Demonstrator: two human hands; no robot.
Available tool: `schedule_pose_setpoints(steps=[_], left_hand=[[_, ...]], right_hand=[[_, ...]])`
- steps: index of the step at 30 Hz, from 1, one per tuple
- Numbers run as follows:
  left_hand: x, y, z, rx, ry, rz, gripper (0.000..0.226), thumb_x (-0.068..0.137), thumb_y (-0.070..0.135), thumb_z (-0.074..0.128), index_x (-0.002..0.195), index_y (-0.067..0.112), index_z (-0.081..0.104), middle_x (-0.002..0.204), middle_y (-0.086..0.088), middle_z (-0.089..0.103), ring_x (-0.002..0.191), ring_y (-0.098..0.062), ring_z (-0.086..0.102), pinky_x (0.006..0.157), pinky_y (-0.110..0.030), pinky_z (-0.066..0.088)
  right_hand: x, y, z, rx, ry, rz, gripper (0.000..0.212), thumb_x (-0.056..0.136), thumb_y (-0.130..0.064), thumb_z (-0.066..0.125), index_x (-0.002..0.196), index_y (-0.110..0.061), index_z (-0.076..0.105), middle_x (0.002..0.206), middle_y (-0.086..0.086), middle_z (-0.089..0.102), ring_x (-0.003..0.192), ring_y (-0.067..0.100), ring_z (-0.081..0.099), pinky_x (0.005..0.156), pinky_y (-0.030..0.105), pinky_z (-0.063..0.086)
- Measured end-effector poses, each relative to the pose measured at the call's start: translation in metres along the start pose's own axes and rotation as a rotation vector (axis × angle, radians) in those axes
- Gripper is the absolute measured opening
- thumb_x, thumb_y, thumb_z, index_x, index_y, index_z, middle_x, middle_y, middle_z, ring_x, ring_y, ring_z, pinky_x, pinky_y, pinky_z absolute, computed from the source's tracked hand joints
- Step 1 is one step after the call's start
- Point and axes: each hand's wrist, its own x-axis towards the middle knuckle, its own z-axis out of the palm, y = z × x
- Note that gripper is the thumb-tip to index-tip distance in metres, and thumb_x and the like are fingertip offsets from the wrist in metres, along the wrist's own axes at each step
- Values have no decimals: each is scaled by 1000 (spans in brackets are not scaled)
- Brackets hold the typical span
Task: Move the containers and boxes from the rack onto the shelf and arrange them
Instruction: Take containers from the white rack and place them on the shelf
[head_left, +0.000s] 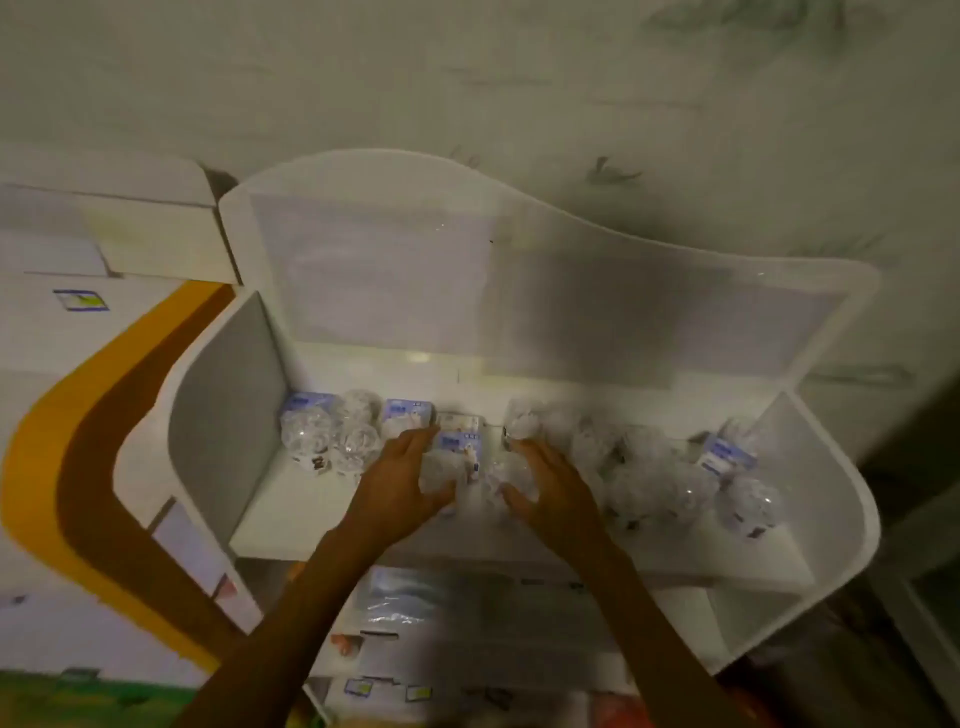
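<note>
Containers (358, 431) and boxes (408, 413) in rows on shelf (291, 525), hands between them

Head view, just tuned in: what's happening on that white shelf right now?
A person is arranging clear plastic containers on the white shelf. The left hand and right hand both rest on clear containers in the middle of the row, with a small blue-labelled box just behind. More containers and boxes already stand to either side; blur hides whether the fingers actually grip.

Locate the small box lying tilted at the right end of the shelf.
Head view: the tilted small box sits at the far right of the white shelf, close to its right side wall, just behind a clear round container.
</note>
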Motion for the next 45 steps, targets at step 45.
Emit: schedule_pose_setpoints(steps=[45], left_hand=[[-222, -29, -96, -306, 645, -312, 69, 62, 42, 78, 122, 37, 45, 114, 27, 55, 105, 3, 55, 70, -19, 54]], right_hand=[[-60, -144, 47, 973, -401, -87, 59, 70, -20, 81, 120, -38, 56, 120, -16, 60, 108, 10, 61, 76, 29, 57]])
